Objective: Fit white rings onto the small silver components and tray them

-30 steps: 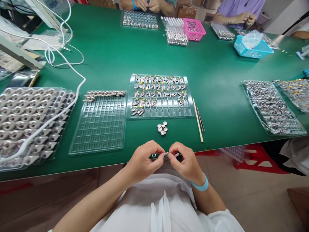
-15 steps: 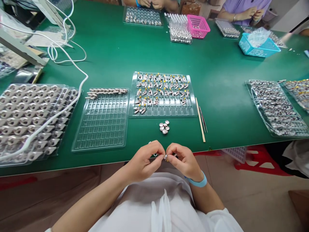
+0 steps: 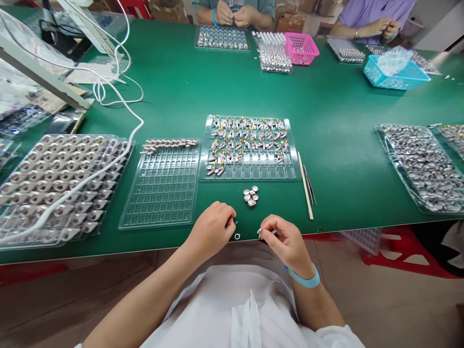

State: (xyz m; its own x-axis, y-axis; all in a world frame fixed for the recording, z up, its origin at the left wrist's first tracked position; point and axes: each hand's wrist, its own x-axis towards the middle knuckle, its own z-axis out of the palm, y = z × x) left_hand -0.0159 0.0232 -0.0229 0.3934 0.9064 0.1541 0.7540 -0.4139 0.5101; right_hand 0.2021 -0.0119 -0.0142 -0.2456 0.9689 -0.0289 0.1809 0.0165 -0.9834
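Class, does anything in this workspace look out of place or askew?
Yes. The white cable passes over the rows of gray parts at far left, cutting across their neat arrangement. A small white ring also lies loose near the front edge of the table, outside any tray.

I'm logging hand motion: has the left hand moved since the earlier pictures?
Yes: judged against the pile of small round pieces, the left hand has moved leftward and slightly forward.
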